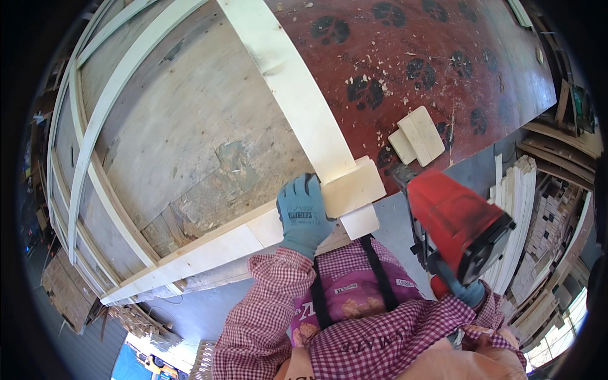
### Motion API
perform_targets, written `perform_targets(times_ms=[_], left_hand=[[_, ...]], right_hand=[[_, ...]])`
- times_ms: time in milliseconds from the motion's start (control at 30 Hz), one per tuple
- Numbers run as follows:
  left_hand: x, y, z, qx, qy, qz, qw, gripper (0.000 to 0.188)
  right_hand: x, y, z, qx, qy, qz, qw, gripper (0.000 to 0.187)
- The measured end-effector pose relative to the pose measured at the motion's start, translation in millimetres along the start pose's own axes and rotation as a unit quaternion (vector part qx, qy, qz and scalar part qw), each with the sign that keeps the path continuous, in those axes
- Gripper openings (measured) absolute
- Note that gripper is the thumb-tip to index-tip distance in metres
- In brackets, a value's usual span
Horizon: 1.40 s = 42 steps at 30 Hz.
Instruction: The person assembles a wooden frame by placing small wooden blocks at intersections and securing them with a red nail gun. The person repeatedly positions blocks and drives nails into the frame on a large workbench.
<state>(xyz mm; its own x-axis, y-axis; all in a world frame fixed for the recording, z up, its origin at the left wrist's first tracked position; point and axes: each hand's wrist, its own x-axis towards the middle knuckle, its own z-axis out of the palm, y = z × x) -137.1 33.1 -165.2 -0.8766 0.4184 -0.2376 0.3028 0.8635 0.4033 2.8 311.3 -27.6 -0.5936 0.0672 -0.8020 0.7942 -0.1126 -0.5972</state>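
My left hand [304, 212], in a grey-blue work glove, is closed on the near end of a pale wooden frame [278, 57]. Its fingers curl over the front rail, and the thumb side presses against a flat wooden block [356, 190] laid across the corner joint. Another pale piece [360, 221] juts out below that block. To the right, my gloved right hand [465, 291] grips the handle of a red and black nail gun [456, 218]. The tool's nose lies close to the corner, apart from the block. Its body hides part of the right fingers.
Two small wooden blocks [419, 136] lie on the dark red tabletop [392, 38] with black paw-like marks. The frame's rails and curved crosspieces stretch away to the left over worn plywood [202, 120]. Stacked strips of timber [513, 202] stand at the right, below table height.
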Motion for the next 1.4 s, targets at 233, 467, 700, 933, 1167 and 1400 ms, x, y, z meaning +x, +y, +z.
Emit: perform_targets(times_ms=[233, 467, 700, 933, 1167, 1400], left_hand=[[5, 0, -3, -0.012, -0.004, 0.0, 1.0, 0.076], [6, 3, -8, -0.038, -0.033, -0.028, 0.998, 0.072], [6, 5, -7, -0.016, -0.019, -0.012, 1.0, 0.075], [7, 5, -9, -0.013, -0.017, -0.01, 1.0, 0.075], [5, 2, -6, -0.026, -0.03, -0.016, 0.999, 0.074], [4, 1, -11, -0.014, -0.057, -0.015, 0.998, 0.077]], right_hand=[[7, 3, 21, 0.011, 0.019, 0.01, 1.0, 0.021], [9, 6, 32, 0.024, 0.038, 0.002, 0.999, 0.024], [7, 5, 29, 0.032, 0.042, -0.001, 0.999, 0.026], [4, 5, 27, 0.024, 0.038, -0.005, 0.999, 0.029], [-6, 2, 22, 0.016, 0.025, -0.002, 1.0, 0.031], [-20, -44, -1, -0.024, -0.058, 0.025, 0.998, 0.034]])
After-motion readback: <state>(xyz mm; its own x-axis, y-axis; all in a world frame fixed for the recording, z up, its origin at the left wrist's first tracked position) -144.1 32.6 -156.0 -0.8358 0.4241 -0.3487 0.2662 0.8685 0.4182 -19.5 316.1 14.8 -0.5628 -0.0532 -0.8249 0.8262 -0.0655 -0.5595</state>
